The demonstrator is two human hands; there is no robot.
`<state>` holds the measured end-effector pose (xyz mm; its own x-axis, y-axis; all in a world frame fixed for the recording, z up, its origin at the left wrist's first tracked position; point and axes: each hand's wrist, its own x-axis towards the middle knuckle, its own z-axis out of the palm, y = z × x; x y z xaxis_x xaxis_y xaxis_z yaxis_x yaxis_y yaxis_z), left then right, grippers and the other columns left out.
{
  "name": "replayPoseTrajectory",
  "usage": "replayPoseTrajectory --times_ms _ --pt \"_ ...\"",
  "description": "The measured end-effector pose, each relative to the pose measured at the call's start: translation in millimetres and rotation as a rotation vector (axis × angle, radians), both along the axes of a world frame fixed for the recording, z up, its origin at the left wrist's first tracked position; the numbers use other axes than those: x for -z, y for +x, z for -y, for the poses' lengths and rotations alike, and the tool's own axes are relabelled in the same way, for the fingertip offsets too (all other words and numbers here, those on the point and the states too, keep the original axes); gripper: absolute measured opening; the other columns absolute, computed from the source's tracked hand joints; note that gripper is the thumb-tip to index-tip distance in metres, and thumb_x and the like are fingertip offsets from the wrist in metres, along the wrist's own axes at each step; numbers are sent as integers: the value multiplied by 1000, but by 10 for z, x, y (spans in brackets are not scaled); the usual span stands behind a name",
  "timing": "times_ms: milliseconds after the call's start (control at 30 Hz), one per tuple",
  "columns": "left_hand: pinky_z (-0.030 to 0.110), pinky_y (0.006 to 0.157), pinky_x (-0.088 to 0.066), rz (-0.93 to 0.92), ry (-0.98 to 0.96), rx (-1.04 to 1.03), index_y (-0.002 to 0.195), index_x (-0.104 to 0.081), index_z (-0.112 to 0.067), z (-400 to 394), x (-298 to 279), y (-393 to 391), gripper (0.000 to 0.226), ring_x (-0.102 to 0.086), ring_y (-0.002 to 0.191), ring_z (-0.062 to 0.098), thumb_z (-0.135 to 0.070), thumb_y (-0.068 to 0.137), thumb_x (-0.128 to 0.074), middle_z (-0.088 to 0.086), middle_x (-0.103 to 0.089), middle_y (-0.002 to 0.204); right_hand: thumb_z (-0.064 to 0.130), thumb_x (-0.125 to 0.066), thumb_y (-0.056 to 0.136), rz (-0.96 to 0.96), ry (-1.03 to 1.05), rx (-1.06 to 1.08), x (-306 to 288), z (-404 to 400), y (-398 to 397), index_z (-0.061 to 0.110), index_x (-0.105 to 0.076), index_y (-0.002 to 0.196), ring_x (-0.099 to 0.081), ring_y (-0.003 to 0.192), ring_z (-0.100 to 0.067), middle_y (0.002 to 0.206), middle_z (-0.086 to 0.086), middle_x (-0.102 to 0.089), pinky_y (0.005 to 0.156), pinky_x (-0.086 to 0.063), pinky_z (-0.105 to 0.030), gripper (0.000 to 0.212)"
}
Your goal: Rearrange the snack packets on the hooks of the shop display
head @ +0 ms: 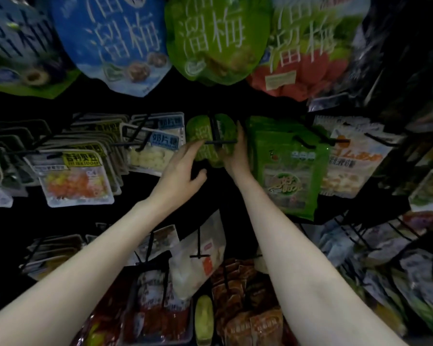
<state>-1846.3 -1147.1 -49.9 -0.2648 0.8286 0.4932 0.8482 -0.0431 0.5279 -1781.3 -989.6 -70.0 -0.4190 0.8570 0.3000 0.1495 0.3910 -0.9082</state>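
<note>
Mid-task, as far as this shows. Both hands are working one small green packet at the centre hook of the middle row. Judging from the hook's black bar crossing the packet front, the packet is either going on or coming off; can't tell which. Neighbouring hooks are already carrying stacks: the clear bean packets to the left, the white chip packets beside them, the big green pouches just right. Whether those are in their final order isn't visible, so most of the sorting may be remaining.

Left hand is reaching up at the packet's left edge, fingers loosely spread and touching its side, thumb apart below, not wrapping it. Right hand is holding the packet's right edge, fingers seeming to curl behind it; the grip itself is mostly hidden.

The packet is looking puffy, glossy, bright green with pale lettering, rounded top, slightly blurred. It is hanging near the hook's front end, between the white chip packets and the big green pouches, under the large green bag in the top row.
</note>
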Motion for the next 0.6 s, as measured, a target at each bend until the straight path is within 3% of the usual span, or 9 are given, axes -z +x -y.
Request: replayPoseTrajectory --times_ms 100,167,267,333,467,600 --pt "29 105 -30 -16 19 10 144 -28 -17 -8 83 -81 58 -31 135 19 -15 92 -55 6 -32 146 13 -65 86 -73 -90 -27 54 -128 -156 20 -5 150 -22 140 -23 154 -10 -18 112 -23 -37 88" --pt "28 105 -32 -2 16 18 144 -30 -20 27 102 -158 58 -32 133 15 -15 92 -56 4 -33 146 9 -66 85 -82 -119 32 102 -134 -241 22 -12 149 -35 134 -25 148 -11 -32 109 -33 -39 85" --pt "25 98 -36 45 9 -18 142 -32 -23 117 84 -227 57 -36 124 5 -11 91 -55 1 -38 141 3 -54 90 -50 -54 189 128 18 -216 10 -36 140 -47 124 -24 135 -12 -49 96 -35 -23 54" --pt "23 96 -35 78 -19 -37 142 -32 -23 165 71 -221 58 -37 125 8 -10 91 -55 1 -38 140 1 -47 92 -5 -9 207 104 163 -143 2 -51 127 -52 117 -27 125 -15 -55 90 -37 -22 35" --pt "23 98 -36 154 -68 -20 143 -30 -23 251 64 -110 60 -38 124 10 -7 91 -54 1 -35 144 0 -47 91 22 69 244 -37 488 116 1 -60 114 -54 107 -31 116 -17 -56 82 -37 -24 27" --pt "26 95 -39 230 -65 53 143 -31 -19 361 -20 46 60 -40 121 12 -5 90 -54 4 -37 144 10 -54 92 141 83 218 -175 708 542 7 -60 117 -52 115 -27 126 -12 -55 85 -37 -21 26"
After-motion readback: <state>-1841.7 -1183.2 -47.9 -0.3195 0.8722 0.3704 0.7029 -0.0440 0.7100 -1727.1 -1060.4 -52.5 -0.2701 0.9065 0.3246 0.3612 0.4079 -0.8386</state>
